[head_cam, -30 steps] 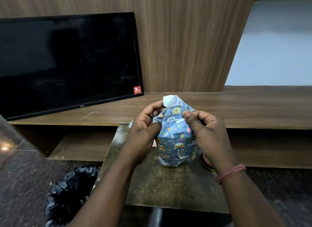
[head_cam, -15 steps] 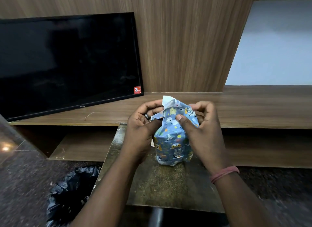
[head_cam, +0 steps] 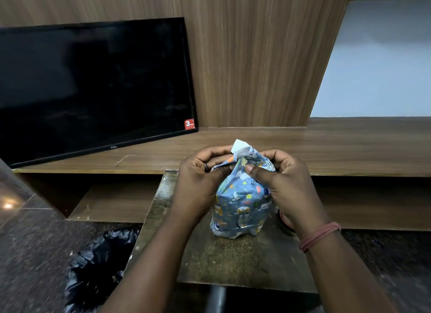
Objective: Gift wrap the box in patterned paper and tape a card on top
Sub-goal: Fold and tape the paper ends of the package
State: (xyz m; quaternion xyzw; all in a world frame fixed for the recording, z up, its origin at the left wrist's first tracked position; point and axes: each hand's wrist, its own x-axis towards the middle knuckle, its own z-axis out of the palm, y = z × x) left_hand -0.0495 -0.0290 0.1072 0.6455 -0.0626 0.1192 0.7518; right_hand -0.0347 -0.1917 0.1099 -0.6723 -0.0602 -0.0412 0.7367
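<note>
A box wrapped in blue patterned paper [head_cam: 241, 207] stands upright on a small worn table [head_cam: 233, 261]. The paper's top end is gathered into a peak with a white underside corner [head_cam: 239, 146] sticking up. My left hand [head_cam: 198, 184] grips the paper at the upper left side, fingers curled over the top. My right hand [head_cam: 284, 184] pinches the folded paper at the upper right, thumb pressing on the front. No card or tape shows clearly.
A black TV screen [head_cam: 93, 89] leans on the wooden shelf [head_cam: 326, 149] behind the table. A bin with a black bag [head_cam: 98, 266] sits on the floor at the lower left. A dark round object [head_cam: 283, 221] lies partly hidden behind my right wrist.
Both hands have shifted higher on the parcel and closed in over its top, folding the paper ends inward. The box has stayed upright in the same place.
</note>
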